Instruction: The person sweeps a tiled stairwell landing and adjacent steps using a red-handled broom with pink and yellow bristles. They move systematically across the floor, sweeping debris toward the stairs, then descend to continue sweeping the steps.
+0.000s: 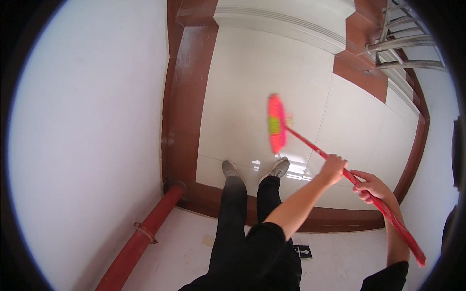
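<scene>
A broom with a long red handle [387, 211] slants across the view in front of me. Its head [275, 125], with orange-pink and yellow-green bristles, is blurred and appears over the pale floor tiles [240, 94] ahead of my shoes; whether it touches them I cannot tell. My left hand [334, 169] is wrapped around the handle's middle, palm down. Higher up, my right hand [373, 187] grips the same handle, and its top end sticks out past my right forearm.
Pale steps [280, 25] with brown-red edging lie ahead. A metal stair railing [404, 45] stands at the upper right. White walls [91, 109] enclose the landing, with a red pipe [145, 232] at the lower left and an exit sign [303, 251] low behind my legs.
</scene>
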Demonstrator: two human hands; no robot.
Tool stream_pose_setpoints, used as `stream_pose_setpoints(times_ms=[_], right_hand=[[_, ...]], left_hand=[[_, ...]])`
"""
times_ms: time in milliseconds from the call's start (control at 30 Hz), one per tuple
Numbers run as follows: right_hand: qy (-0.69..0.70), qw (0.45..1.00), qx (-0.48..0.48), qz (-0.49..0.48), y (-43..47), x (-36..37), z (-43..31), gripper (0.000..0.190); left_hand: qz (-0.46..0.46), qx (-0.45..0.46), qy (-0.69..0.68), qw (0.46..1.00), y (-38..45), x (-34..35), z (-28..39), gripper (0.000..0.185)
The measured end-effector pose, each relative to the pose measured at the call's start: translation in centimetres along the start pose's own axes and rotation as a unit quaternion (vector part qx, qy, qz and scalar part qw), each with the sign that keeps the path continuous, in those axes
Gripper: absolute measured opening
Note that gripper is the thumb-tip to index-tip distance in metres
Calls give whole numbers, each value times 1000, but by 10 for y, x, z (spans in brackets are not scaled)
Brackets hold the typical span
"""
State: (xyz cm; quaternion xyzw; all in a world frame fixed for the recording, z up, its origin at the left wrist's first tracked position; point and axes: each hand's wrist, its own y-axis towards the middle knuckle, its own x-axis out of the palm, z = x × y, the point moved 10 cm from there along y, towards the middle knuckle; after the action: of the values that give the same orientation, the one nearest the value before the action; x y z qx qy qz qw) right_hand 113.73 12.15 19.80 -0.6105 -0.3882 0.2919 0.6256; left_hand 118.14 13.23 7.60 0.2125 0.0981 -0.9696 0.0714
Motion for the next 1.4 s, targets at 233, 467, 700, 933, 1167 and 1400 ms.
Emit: stream_pose_setpoints(times_ms=[233,467,700,933,1167,1400], right_hand=[[88,995,33,-30,-55,-18,24,70],[165,906,-3,-389,46,192,-29,74],[-41,942,-7,-334,200,400,-96,60],[37,965,-29,-259,183,362,-243,53],[89,992,-75,-46,114,237,-268,59],[143,988,-27,57,-20,74,-208,63]], left_hand=[[-78,17,72,994,-12,-17,67,57],[40,-114,91,989,-148,-192,-97,43],[97,-175,73,977,-259,-323,-269,36],[144,-100,6,985,-129,-413,-285,35],[172,27,-81,981,5,-366,-233,45],[-50,23,-113,992,102,-220,-42,30]])
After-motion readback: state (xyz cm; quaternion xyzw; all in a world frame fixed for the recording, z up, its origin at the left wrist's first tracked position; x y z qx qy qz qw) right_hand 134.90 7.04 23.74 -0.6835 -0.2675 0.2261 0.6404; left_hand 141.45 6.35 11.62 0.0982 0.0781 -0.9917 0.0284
